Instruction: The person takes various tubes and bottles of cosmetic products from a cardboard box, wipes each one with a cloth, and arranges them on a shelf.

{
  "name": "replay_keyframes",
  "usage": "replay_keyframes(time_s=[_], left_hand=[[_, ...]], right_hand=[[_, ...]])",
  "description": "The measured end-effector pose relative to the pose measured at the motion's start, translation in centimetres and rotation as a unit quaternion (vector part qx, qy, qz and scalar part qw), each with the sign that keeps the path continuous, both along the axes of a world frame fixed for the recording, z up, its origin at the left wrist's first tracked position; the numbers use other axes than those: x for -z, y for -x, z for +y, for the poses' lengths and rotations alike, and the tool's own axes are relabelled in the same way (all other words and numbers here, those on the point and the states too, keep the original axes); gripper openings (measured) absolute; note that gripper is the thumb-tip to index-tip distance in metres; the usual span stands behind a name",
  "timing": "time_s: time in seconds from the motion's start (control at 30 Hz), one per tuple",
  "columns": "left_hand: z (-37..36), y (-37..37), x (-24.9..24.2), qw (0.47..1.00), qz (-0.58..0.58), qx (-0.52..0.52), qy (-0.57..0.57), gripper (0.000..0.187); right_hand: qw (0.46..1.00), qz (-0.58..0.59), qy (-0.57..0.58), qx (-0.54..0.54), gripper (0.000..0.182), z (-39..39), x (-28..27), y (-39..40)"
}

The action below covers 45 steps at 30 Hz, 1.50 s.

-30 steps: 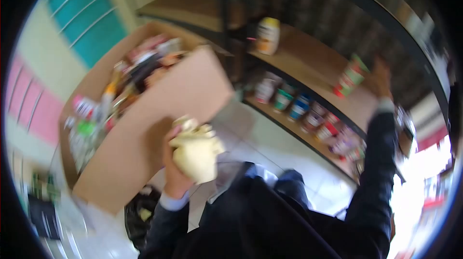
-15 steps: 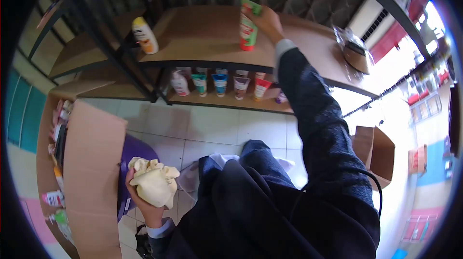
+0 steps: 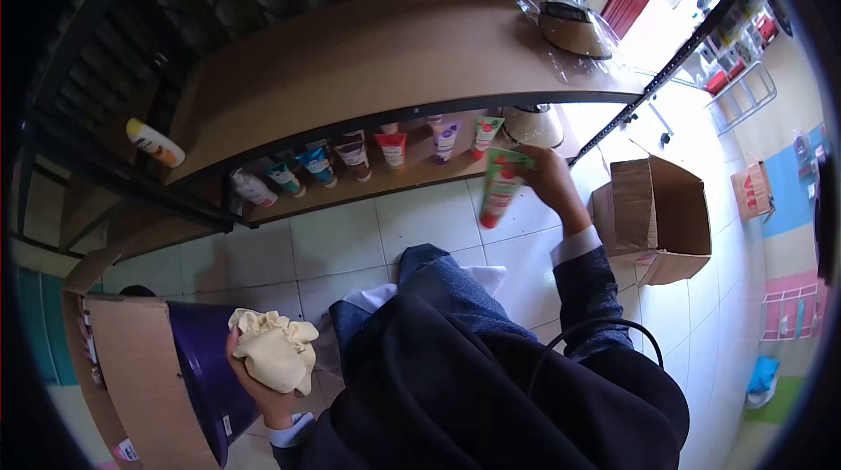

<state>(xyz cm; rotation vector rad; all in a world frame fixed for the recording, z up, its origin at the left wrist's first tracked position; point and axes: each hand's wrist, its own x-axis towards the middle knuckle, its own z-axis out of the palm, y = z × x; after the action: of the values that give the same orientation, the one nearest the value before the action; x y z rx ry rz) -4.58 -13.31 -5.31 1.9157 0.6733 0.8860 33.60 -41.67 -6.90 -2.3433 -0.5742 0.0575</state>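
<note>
- The right hand [image 3: 552,179] has its grip clamped on a green-and-red squeeze tube [image 3: 500,193], fingers around the green upper end.
- That tube hangs slightly tilted, red cap down, in front of the lower shelf [image 3: 419,170]; its print is blurred.
- The left hand [image 3: 265,398] has its grip closed around a bunched cream cloth [image 3: 275,354], held near the purple bin [image 3: 204,365].
- On the lower shelf, from left to right, stand a white pump bottle [image 3: 255,190], a teal tube [image 3: 286,179], a blue tube [image 3: 317,167], a brownish tube [image 3: 356,161], a red tube [image 3: 392,152], a purple-and-white tube [image 3: 446,142] and a second green-and-red tube [image 3: 485,134].
- A yellow-capped white bottle [image 3: 156,144] is at the left end of the upper shelf [image 3: 350,58].
- A plastic-wrapped visor [image 3: 574,35] lies at that shelf's right end.
- An open cardboard box [image 3: 632,198] sits on the tiled floor [image 3: 337,229] to the right; a larger carton [image 3: 131,374] stands at left, beside the purple bin.
</note>
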Motion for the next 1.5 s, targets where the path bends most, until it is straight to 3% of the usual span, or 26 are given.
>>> replay_keyframes(time_s=[0.1, 0.17, 0.23, 0.3, 0.33, 0.37, 0.5, 0.53, 0.67, 0.93, 1.33, 1.5], left_hand=[[-0.8, -1.9, 0.7, 0.999, 0.029, 0.039, -0.02, 0.074], [-1.5, -3.3, 1.0, 0.997, 0.049, 0.055, -0.007, 0.075], [-2.3, -4.8, 0.9, 0.998, 0.056, 0.028, 0.013, 0.079], [-2.8, -5.7, 0.7, 0.994, 0.09, 0.058, -0.025, 0.08], [-2.8, -6.1, 0.9, 0.993, 0.093, 0.063, -0.029, 0.08], [-2.8, -6.4, 1.0, 0.992, 0.107, 0.054, -0.038, 0.08], [-3.1, -7.9, 1.0, 0.987, 0.138, 0.064, -0.058, 0.08], [-3.3, -8.3, 0.7, 0.98, 0.165, 0.063, -0.09, 0.08], [-3.1, -9.1, 2.4, 0.99, 0.139, 0.038, 0.006, 0.079], [-3.2, -11.0, 1.5, 0.97, 0.218, 0.074, -0.083, 0.079], [-3.6, -11.0, 0.5, 0.964, 0.23, 0.078, -0.109, 0.08], [-3.0, -9.4, -0.5, 0.973, 0.197, 0.026, -0.119, 0.077]], right_hand=[[0.987, -0.058, 0.071, 0.129, 0.021, -5.2, 4.6, -3.9], [0.984, -0.044, 0.062, 0.162, 0.019, -6.9, 7.8, -7.0], [0.98, -0.073, -0.098, 0.158, 0.019, -7.5, 11.0, -10.2], [0.96, -0.073, -0.132, 0.235, 0.02, -6.7, 12.9, -12.8], [0.952, -0.034, -0.19, 0.239, 0.022, -6.7, 15.4, -15.2], [0.951, -0.069, -0.198, 0.229, 0.022, -6.1, 16.8, -16.9], [0.957, -0.083, -0.102, 0.259, 0.019, -2.4, 18.7, -21.0], [0.96, -0.065, -0.134, 0.235, 0.02, -1.7, 19.2, -21.7], [0.974, -0.041, -0.118, 0.187, 0.021, 0.4, 20.7, -23.8], [0.982, -0.024, -0.097, 0.158, 0.024, 1.5, 23.0, -25.2], [0.984, -0.021, -0.098, 0.147, 0.029, 1.5, 23.4, -25.2], [0.965, 0.014, -0.207, 0.162, 0.03, -0.3, 20.5, -21.0]])
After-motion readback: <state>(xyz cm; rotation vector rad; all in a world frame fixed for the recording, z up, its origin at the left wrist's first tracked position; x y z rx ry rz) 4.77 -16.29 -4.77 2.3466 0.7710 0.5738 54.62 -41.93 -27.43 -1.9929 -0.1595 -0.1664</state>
